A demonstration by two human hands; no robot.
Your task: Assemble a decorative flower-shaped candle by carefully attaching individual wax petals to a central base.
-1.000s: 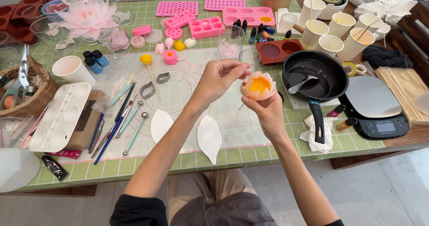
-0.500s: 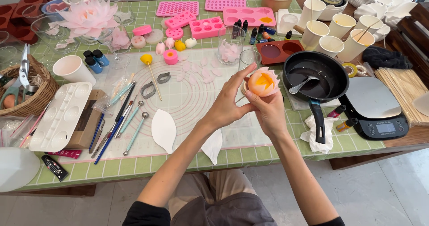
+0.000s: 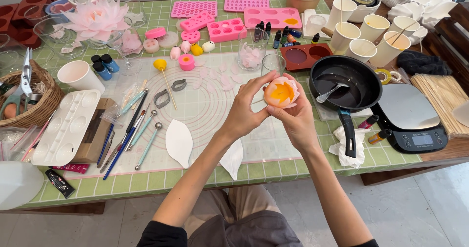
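Both my hands hold a small flower bud [image 3: 281, 92] with pale pink petals and a yellow-orange centre, raised above the translucent round-lined mat [image 3: 205, 111]. My left hand [image 3: 248, 110] pinches its left side with thumb and fingers. My right hand [image 3: 293, 117] cups it from below and behind. Two white leaf-shaped pieces [image 3: 179, 142] lie on the mat just under my forearms. Loose pink petals [image 3: 221, 77] are scattered on the far part of the mat.
A black pan with a spoon [image 3: 345, 85] and a kitchen scale [image 3: 409, 116] stand to the right. Paper cups [image 3: 362, 32], pink moulds [image 3: 225, 29], a glass of petals [image 3: 252, 48], a large pink flower [image 3: 95, 20], a palette [image 3: 66, 126], modelling tools [image 3: 128, 129] and a wicker basket [image 3: 35, 108] surround the mat.
My left hand came down from above the bud to grip its left side, and both hands shifted the bud slightly up and towards me.
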